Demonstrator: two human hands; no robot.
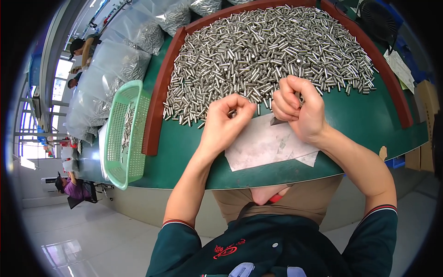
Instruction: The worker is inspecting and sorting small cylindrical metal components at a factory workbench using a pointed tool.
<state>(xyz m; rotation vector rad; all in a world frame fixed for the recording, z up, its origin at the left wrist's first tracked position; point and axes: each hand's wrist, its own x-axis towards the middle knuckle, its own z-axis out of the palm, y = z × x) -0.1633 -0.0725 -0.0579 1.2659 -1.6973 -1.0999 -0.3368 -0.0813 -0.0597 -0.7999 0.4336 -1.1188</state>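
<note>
Whether the left hand (219, 121) or right hand (308, 111) holds anything is hidden.

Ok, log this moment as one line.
left hand: curled, hold unclear; right hand: curled, hold unclear; metal pins: heaped ahead; green basket: left of heap

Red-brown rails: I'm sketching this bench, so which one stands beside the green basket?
The left rail, between the basket and the metal pins; the back rail and right rail stand away from the basket.

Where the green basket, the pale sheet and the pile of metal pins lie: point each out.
Green basket (137, 159), head view: on its perforated right wall.
Pale sheet (264, 146), head view: about its middle.
Pile of metal pins (270, 57), head view: about its middle.
</note>
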